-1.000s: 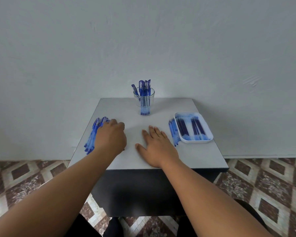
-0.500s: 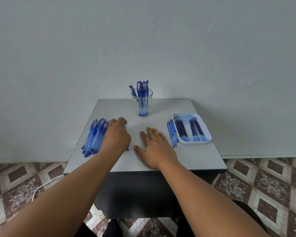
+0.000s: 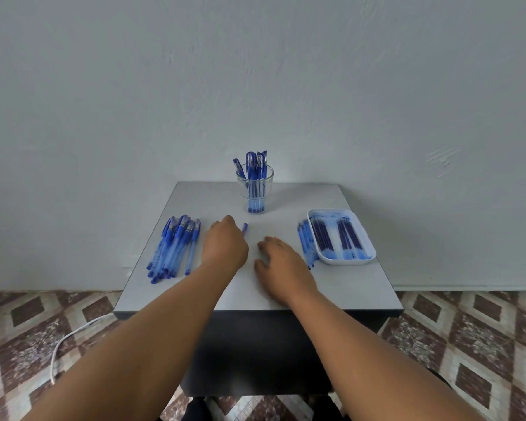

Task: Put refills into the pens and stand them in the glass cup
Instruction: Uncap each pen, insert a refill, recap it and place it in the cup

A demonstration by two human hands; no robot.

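My left hand (image 3: 223,247) grips one blue capped pen (image 3: 245,228), cap poking toward the wall, mid-table. My right hand (image 3: 281,264) lies loosely curled on the grey table (image 3: 356,287), holding nothing. Five-ish pens stand upright in the clear glass cup (image 3: 255,189). Can't count the pen pile (image 3: 173,247) or the refills in the white tray (image 3: 340,237).

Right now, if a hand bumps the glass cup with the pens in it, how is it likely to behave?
The glass cup is tall, tapers to a narrow base, and its pens stick up above the rim, so it probably tips rather than slides. It looks like clear glass, so likely fragile. It stands near the table's far edge, where a fall seems possible.
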